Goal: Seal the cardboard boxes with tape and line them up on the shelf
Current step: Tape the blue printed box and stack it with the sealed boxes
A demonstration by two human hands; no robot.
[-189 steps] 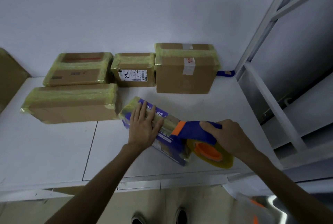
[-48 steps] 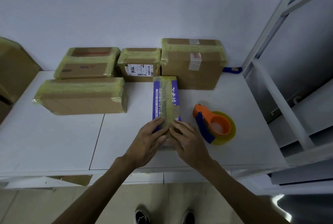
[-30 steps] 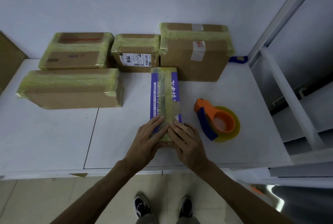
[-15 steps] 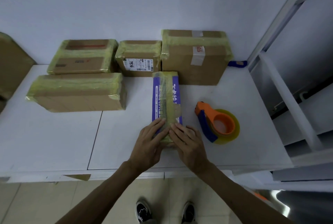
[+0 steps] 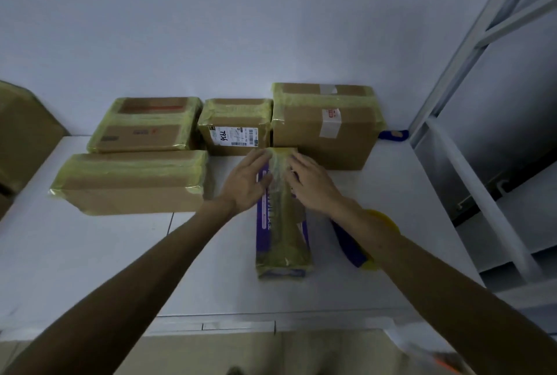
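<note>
A long purple box [image 5: 281, 239] with a yellowish tape strip down its top lies lengthwise on the white shelf [image 5: 90, 269]. Its far end touches the row of taped boxes. My left hand [image 5: 245, 180] and my right hand [image 5: 310, 181] press flat on the far end of the purple box, one on each side of the tape strip, fingers straight. The tape dispenser [image 5: 354, 243], blue with a yellow roll, lies just right of the box and is mostly hidden under my right forearm.
Taped cardboard boxes stand against the wall: a large one [image 5: 325, 124] at right, a small labelled one [image 5: 236, 125], a flat one [image 5: 146, 124], and a long one [image 5: 132, 181] in front. Another brown box [image 5: 24, 133] sits far left. A metal rack frame [image 5: 470, 148] rises on the right.
Both hands slid from the near end of the purple box to its far end along the tape strip. The dispenser stays where it lay, my right forearm now covering it.
</note>
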